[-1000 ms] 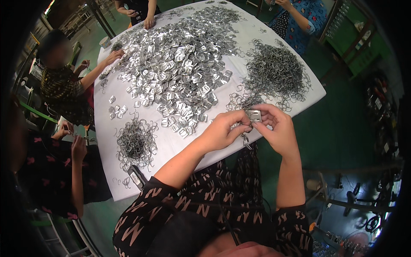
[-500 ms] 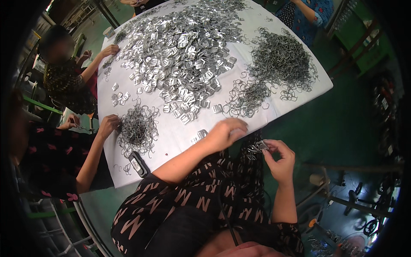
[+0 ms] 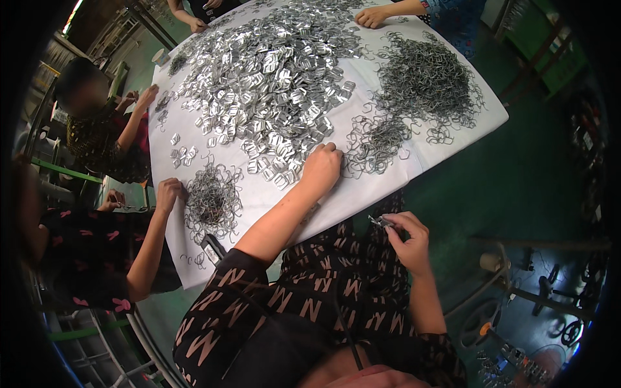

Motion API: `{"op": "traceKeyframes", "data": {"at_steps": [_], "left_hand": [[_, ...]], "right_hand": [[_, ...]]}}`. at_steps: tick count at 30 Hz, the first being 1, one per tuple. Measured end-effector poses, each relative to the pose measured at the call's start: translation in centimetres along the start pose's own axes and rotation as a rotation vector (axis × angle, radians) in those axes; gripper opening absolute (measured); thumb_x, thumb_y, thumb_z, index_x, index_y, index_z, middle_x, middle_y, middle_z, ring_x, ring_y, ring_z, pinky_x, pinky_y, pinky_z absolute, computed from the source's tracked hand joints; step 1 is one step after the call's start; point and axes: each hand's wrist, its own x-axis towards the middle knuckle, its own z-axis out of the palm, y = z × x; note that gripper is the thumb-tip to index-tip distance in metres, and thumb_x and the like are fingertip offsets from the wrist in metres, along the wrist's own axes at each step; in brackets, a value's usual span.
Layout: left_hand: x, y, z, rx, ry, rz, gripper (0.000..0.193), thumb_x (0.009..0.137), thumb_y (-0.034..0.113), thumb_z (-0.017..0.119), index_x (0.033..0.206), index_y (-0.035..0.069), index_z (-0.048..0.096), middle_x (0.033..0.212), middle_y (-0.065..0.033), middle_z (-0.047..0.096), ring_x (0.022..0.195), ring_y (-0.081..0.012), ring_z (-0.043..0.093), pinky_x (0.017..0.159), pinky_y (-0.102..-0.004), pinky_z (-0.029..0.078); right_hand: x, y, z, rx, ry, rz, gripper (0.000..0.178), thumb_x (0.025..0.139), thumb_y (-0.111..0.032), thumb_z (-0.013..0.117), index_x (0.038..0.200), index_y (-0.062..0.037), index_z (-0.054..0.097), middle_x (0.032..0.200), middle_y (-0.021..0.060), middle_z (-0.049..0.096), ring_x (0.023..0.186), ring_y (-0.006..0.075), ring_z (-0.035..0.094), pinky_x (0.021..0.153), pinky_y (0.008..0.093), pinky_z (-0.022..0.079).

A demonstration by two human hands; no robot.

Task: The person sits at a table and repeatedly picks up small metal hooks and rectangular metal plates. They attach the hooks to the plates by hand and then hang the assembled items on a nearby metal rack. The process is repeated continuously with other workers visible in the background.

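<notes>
My left hand (image 3: 322, 169) reaches over the table, fingers curled down at the near edge of a large heap of flat, slotted silver buckles (image 3: 272, 84). Its fingertips are close to a smaller pile of bent wire hooks (image 3: 375, 145); whatever they pinch is hidden. Off the table's near edge, over my lap, my right hand (image 3: 410, 242) pinches a small silver metal buckle (image 3: 380, 221) between thumb and fingers. Other metal bits seem to be bunched with it, too small to make out.
A big wire-hook heap (image 3: 427, 81) lies at the right of the white-covered table (image 3: 440, 161), another hook pile (image 3: 212, 200) at the left. A black device (image 3: 212, 249) sits by the left edge. Co-workers' hands (image 3: 169, 193) (image 3: 374, 17) work around the table.
My left hand has moved from the near table edge forward to the buckle heap. My right hand has shifted slightly left with the buckle. A co-worker's hand now reaches in at the far right.
</notes>
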Motion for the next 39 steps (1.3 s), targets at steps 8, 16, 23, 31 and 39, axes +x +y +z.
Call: {"op": "traceKeyframes", "data": {"at_steps": [8,16,23,31,39], "left_hand": [[1.5,0.9,-1.0,0.022,-0.048,0.191,0.007,0.071,0.007,0.059,0.072,0.002,0.063,0.081,-0.0094,0.060,0.083,-0.0263,0.060,0.073,-0.0348,0.053],[2.4,0.4,-0.6,0.036,-0.143,0.365,0.009,0.071,0.008,0.060,0.074,0.001,0.065,0.083,-0.0096,0.062,0.082,-0.0258,0.061,0.072,-0.0337,0.053],[1.7,-0.4,-2.8,-0.950,-0.476,-0.196,0.006,0.078,0.003,0.065,0.083,-0.001,0.064,0.078,-0.0075,0.068,0.067,-0.0121,0.062,0.062,-0.0242,0.050],[-3.6,5.5,-5.4,-1.239,-0.330,0.188,0.012,0.073,0.003,0.070,0.084,0.004,0.065,0.091,-0.0073,0.058,0.089,-0.0175,0.055,0.083,-0.0306,0.044],[-5.4,7.4,-3.7,-1.171,-0.097,0.240,0.013,0.075,0.001,0.069,0.087,0.003,0.065,0.103,-0.0108,0.056,0.097,-0.0236,0.056,0.083,-0.0328,0.046]], "right_hand": [[-0.1,0.5,0.2,-0.011,0.000,0.019,0.031,0.077,0.010,0.064,0.106,-0.0003,0.066,0.085,0.0081,0.063,0.072,0.0140,0.062,0.066,0.0247,0.051],[-0.1,0.8,0.4,0.010,-0.003,0.025,0.034,0.077,0.009,0.064,0.109,-0.0015,0.064,0.083,0.0080,0.062,0.071,0.0141,0.062,0.066,0.0249,0.050],[-0.3,1.6,0.7,0.111,0.024,0.069,0.035,0.078,0.009,0.066,0.112,0.0005,0.062,0.082,0.0079,0.064,0.071,0.0118,0.062,0.066,0.0247,0.051],[-0.1,1.3,0.7,0.210,0.070,0.103,0.037,0.076,0.010,0.068,0.112,0.0009,0.059,0.081,0.0092,0.068,0.073,0.0125,0.067,0.070,0.0258,0.053],[0.1,0.2,0.0,0.156,0.063,0.109,0.038,0.076,0.009,0.069,0.112,-0.0003,0.059,0.081,0.0093,0.069,0.074,0.0137,0.068,0.069,0.0271,0.054]]}}
